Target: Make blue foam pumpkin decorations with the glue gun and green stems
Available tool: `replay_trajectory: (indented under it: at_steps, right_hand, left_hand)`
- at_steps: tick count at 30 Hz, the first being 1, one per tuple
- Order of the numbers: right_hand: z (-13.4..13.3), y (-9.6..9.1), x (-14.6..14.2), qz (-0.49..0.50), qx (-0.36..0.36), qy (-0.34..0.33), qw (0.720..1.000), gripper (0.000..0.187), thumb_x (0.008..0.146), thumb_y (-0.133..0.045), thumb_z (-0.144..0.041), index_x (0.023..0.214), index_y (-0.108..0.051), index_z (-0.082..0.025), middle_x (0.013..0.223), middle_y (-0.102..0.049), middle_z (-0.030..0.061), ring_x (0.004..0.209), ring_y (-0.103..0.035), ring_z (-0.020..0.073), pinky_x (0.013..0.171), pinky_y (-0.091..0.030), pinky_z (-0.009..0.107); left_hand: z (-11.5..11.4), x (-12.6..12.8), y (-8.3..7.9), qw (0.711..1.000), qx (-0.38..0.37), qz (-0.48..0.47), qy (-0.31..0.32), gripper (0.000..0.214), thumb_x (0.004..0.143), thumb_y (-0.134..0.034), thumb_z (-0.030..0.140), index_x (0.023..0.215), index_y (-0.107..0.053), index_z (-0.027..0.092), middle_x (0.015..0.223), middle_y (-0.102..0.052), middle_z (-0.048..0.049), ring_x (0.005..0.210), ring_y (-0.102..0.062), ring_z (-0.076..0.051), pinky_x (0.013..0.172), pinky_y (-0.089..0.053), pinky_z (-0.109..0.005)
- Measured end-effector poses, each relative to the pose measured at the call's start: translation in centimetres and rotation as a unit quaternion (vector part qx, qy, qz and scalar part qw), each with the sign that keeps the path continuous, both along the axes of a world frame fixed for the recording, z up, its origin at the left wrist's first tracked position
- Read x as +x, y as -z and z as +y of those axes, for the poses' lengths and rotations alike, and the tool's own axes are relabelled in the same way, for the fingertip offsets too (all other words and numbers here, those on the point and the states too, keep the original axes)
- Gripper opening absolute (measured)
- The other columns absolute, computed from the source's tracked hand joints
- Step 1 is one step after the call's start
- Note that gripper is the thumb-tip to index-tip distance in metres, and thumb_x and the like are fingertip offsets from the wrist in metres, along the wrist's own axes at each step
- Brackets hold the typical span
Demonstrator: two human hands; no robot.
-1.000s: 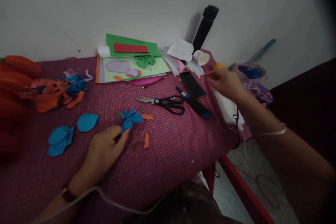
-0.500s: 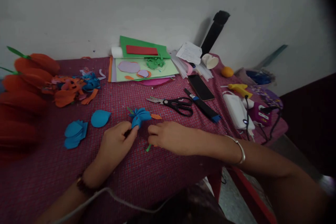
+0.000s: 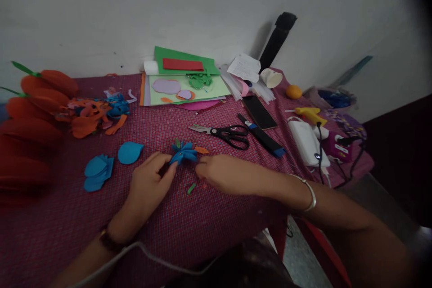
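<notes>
Since a second ago, the right hand (image 3: 222, 173) has come in from the far 2 o'clock side and now sits just beside the blue flower (image 3: 185, 153), at 4 o'clock from it; its fingers are curled, and I cannot tell whether they pinch anything. Through my head view, the flower is near the middle of the tabletop (image 3: 189, 234), its lower left edge grasped between thumb and forefinger of the left hand (image 3: 149, 181), presumably so the outer petals stay free. Reckoned from the flower, an orange scrap (image 3: 201, 150) lies close by at 3 o'clock and a green scrap (image 3: 191, 188) near 6. One blue petal (image 3: 130, 152) at 9 o'clock, with the petal stack (image 3: 97, 172) beyond it, seems placed for the left hand's reach. Black-handled scissors (image 3: 219, 132) rest at 2 o'clock, grips turned rightward, I'd judge for easy pick-up. Farther out, at 12, coloured sheets (image 3: 219, 88) lie stacked near the wall (image 3: 135, 18), apparently as spare stock.
</notes>
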State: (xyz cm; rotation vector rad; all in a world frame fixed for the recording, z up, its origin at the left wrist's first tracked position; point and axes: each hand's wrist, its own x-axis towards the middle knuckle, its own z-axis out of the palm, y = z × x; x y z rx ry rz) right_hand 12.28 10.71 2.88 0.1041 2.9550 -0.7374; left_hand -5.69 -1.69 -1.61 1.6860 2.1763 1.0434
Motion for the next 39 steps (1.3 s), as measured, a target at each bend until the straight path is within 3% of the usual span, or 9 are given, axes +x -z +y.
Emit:
replay_trajectory:
  at_steps: [3, 5, 7, 10, 16, 19, 24, 33, 39]
  right_hand:
    - [1.0, 0.0, -0.1, 0.089, -0.224, 0.133, 0.961, 0.013, 0.082, -0.055, -0.006, 0.076, -0.060, -0.016, 0.074, -0.063, 0.0008, 0.070, -0.059, 0.0120, 0.067, -0.046, 0.025]
    - [1.6, 0.0, -0.4, 0.148, -0.392, 0.223, 0.880, 0.005, 0.081, -0.059, -0.014, 0.077, -0.058, -0.017, 0.069, -0.061, -0.0024, 0.060, -0.056, 0.0089, 0.057, -0.045, 0.021]
    - [1.9, 0.1, -0.8, 0.197, -0.502, 0.270, 0.798, 0.010, 0.077, -0.066, -0.022, 0.076, -0.058, -0.017, 0.064, -0.059, -0.0043, 0.051, -0.051, 0.0066, 0.049, -0.041, 0.019]
    - [1.8, 0.6, -1.4, 0.238, -0.568, 0.289, 0.733, 0.019, 0.070, -0.074, -0.026, 0.072, -0.058, -0.016, 0.061, -0.061, -0.0049, 0.046, -0.047, 0.0042, 0.044, -0.036, 0.016]
    - [1.3, 1.6, -1.7, 0.214, -0.638, 0.300, 0.676, 0.029, 0.065, -0.080, -0.033, 0.073, -0.059, -0.016, 0.067, -0.066, -0.0024, 0.051, -0.057, 0.0062, 0.050, -0.048, 0.019]
    - [1.3, 1.6, -1.6, 0.219, -0.647, 0.295, 0.668, 0.031, 0.064, -0.082, -0.033, 0.073, -0.058, -0.016, 0.072, -0.069, -0.0008, 0.059, -0.063, 0.0092, 0.058, -0.052, 0.023]
    - [1.2, 1.3, -1.4, 0.283, -0.581, 0.284, 0.708, 0.026, 0.066, -0.081, -0.030, 0.072, -0.058, -0.018, 0.068, -0.064, -0.0038, 0.060, -0.058, 0.0077, 0.063, -0.049, 0.023]
    - [0.5, 1.7, -1.3, 0.320, -0.543, 0.299, 0.717, 0.021, 0.069, -0.075, -0.028, 0.072, -0.055, -0.019, 0.069, -0.060, -0.0045, 0.065, -0.057, 0.0092, 0.069, -0.047, 0.025]
    - [-0.1, 2.7, -1.2, 0.279, -0.534, 0.278, 0.748, 0.017, 0.070, -0.072, -0.025, 0.074, -0.057, -0.019, 0.073, -0.061, -0.0030, 0.068, -0.057, 0.0111, 0.071, -0.046, 0.026]
  left_hand:
    - [0.2, 0.0, -0.5, 0.999, 0.023, -0.021, -0.006, 0.018, 0.084, -0.053, 0.032, 0.074, -0.062, 0.021, 0.074, -0.061, -0.0004, 0.071, -0.056, -0.016, 0.067, -0.043, -0.029]
    - [0.2, 0.1, -0.8, 0.998, 0.018, -0.062, -0.018, 0.016, 0.082, -0.055, 0.033, 0.075, -0.062, 0.021, 0.072, -0.062, 0.0004, 0.067, -0.057, -0.016, 0.063, -0.044, -0.028]
    - [0.1, 0.3, -0.8, 0.990, -0.006, -0.135, -0.034, 0.015, 0.081, -0.055, 0.035, 0.078, -0.062, 0.021, 0.069, -0.061, 0.0019, 0.061, -0.056, -0.015, 0.057, -0.045, -0.027]
    - [0.0, 0.6, -0.8, 0.969, -0.027, -0.241, -0.042, 0.014, 0.078, -0.058, 0.035, 0.079, -0.061, 0.021, 0.067, -0.061, 0.0028, 0.057, -0.058, -0.014, 0.053, -0.049, -0.027]
    - [0.3, 0.7, -1.1, 0.972, -0.002, -0.230, -0.042, 0.010, 0.071, -0.062, 0.030, 0.072, -0.060, 0.020, 0.062, -0.062, 0.0033, 0.059, -0.059, -0.014, 0.056, -0.048, -0.025]
    - [0.3, 0.8, -1.2, 0.972, -0.005, -0.230, -0.043, 0.016, 0.067, -0.061, 0.025, 0.083, -0.063, 0.020, 0.070, -0.066, 0.0024, 0.064, -0.062, -0.015, 0.061, -0.051, -0.027]
    - [0.2, 1.1, -1.1, 0.971, -0.014, -0.233, -0.056, 0.033, 0.065, -0.060, 0.022, 0.097, -0.062, 0.020, 0.082, -0.069, -0.0001, 0.075, -0.065, -0.018, 0.069, -0.053, -0.031]
    - [0.2, 1.6, -1.5, 0.962, -0.004, -0.267, -0.062, 0.030, 0.063, -0.069, 0.030, 0.091, -0.063, 0.019, 0.084, -0.069, -0.0019, 0.077, -0.066, -0.019, 0.074, -0.053, -0.033]
    - [0.3, 1.2, -1.3, 0.947, 0.004, -0.313, -0.077, 0.025, 0.074, -0.065, 0.039, 0.087, -0.065, 0.018, 0.081, -0.066, -0.0012, 0.076, -0.061, -0.017, 0.072, -0.050, -0.030]
